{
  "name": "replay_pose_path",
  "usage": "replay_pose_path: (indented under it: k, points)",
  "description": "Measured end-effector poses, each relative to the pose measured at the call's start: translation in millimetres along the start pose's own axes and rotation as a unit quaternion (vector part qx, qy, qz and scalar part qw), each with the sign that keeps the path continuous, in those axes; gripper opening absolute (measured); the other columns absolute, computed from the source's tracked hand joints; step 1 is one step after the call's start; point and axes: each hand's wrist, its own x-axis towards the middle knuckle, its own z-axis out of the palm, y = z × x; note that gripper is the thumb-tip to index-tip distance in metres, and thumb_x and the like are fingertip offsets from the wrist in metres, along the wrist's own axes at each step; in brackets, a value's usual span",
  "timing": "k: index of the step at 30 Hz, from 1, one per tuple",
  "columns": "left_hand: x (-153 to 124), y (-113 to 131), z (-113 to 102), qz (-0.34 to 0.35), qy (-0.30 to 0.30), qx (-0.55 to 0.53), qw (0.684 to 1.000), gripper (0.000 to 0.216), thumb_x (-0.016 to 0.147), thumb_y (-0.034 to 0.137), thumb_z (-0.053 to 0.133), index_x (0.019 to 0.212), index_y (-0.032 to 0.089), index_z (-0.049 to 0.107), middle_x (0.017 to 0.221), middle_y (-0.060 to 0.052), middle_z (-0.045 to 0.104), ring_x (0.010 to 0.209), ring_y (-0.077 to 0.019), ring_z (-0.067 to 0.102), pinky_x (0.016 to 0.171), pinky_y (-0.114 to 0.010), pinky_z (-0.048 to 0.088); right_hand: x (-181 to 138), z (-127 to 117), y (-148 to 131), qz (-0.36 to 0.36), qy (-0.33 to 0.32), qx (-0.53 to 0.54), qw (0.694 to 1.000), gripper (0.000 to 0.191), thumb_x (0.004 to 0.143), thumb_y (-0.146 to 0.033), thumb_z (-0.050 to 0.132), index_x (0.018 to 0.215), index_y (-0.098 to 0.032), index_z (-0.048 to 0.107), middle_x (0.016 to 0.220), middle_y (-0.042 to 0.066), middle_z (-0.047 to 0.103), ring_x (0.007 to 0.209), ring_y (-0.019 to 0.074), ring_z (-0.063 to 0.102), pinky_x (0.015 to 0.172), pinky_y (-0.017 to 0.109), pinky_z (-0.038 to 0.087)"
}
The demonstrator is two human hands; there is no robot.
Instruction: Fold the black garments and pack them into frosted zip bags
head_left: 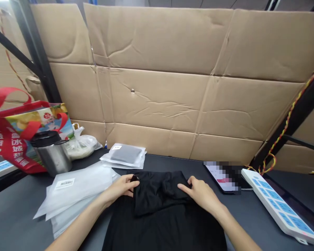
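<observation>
A black garment (162,212) lies on the dark table in front of me, its far part folded back over itself. My left hand (121,188) pinches the folded edge at its left corner. My right hand (200,193) rests on the fold's right side, fingers curled down onto the cloth. Just left of the garment lies a stack of frosted plastic bags (75,191) with a barcode label on top.
Bagged dark garments (125,155) are piled at the back. A steel flask (51,153), a red shopping bag (18,136) and a knotted plastic bag (81,144) stand at the left. A phone (223,176) and white power strip (279,205) lie right. A cardboard wall (172,87) stands behind.
</observation>
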Motion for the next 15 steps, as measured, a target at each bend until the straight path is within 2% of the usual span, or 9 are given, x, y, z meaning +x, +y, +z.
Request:
replay_pose_path:
  k: [2, 5, 10, 12, 15]
  points:
    - [1, -1, 2, 0.004, 0.008, 0.004, 1.0, 0.042, 0.063, 0.044, 0.079, 0.086, 0.014, 0.059, 0.079, -0.004, 0.07, 0.076, -0.0216, 0.069, 0.068, -0.031, 0.054, 4, 0, 7, -0.015, -0.019, 0.022, 0.999, 0.033, 0.078, -0.053, 0.059, 0.068, -0.022, 0.056, 0.058, -0.001, 0.059, 0.059, 0.0193, 0.06, 0.053, 0.025, 0.035]
    - [5, -3, 11, 0.019, 0.013, 0.004, 1.0, 0.038, 0.064, 0.04, 0.077, 0.085, 0.016, 0.057, 0.072, 0.001, 0.067, 0.071, -0.0185, 0.068, 0.067, -0.03, 0.055, 10, -3, 17, -0.024, -0.007, 0.042, 0.999, 0.029, 0.08, -0.048, 0.056, 0.067, -0.022, 0.056, 0.059, -0.003, 0.06, 0.059, 0.016, 0.058, 0.053, 0.023, 0.035]
    - [16, -7, 33, 0.034, 0.004, 0.019, 0.999, 0.031, 0.064, 0.032, 0.076, 0.081, 0.014, 0.058, 0.062, 0.004, 0.06, 0.057, -0.0139, 0.064, 0.057, -0.026, 0.054, 20, -13, 29, 0.002, 0.019, 0.025, 1.0, 0.02, 0.076, -0.037, 0.058, 0.064, -0.021, 0.055, 0.058, -0.001, 0.059, 0.058, 0.0179, 0.058, 0.055, 0.025, 0.036]
    - [19, -9, 36, 0.035, -0.003, 0.019, 0.999, 0.029, 0.065, 0.033, 0.075, 0.08, 0.014, 0.057, 0.06, 0.004, 0.06, 0.056, -0.0138, 0.064, 0.056, -0.025, 0.054, 16, -13, 18, 0.007, 0.041, 0.012, 0.999, 0.017, 0.079, -0.036, 0.055, 0.069, -0.021, 0.055, 0.065, 0.001, 0.062, 0.063, 0.0198, 0.06, 0.057, 0.027, 0.038]
    - [21, -10, 35, 0.035, -0.007, 0.017, 0.999, 0.03, 0.066, 0.035, 0.073, 0.081, 0.015, 0.056, 0.061, 0.004, 0.059, 0.054, -0.0125, 0.063, 0.055, -0.025, 0.054, -3, -9, -20, -0.031, 0.092, 0.001, 0.995, 0.016, 0.086, -0.035, 0.049, 0.09, -0.021, 0.055, 0.088, 0.006, 0.064, 0.079, 0.0227, 0.062, 0.066, 0.03, 0.042]
